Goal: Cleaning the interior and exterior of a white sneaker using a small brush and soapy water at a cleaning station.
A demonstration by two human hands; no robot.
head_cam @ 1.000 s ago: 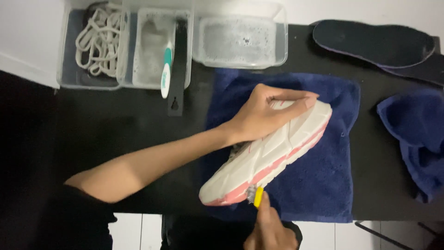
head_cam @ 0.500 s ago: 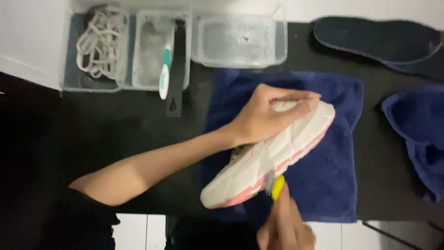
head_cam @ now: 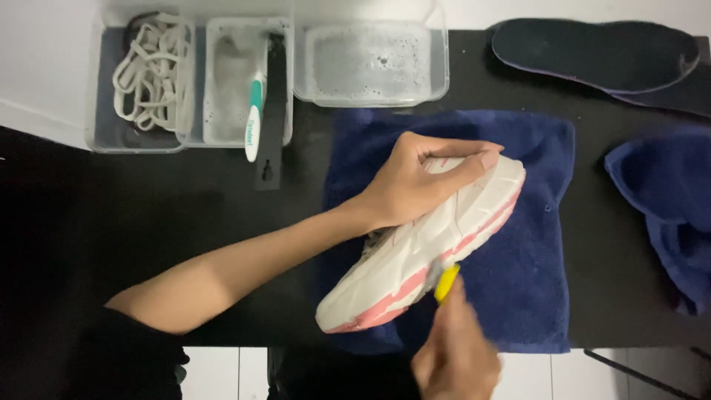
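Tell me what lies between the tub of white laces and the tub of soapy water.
In the head view, a third clear tub sits between the laces tub and the soapy-water tub, with a teal-and-white brush and a black strip resting across it.

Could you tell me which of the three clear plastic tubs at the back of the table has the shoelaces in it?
The leftmost tub holds the white shoelaces. The middle tub has a toothbrush across it; the right tub holds only soapy water.

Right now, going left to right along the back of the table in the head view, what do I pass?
Tub of white laces → tub with teal-handled brush → tub of soapy water → dark insole.
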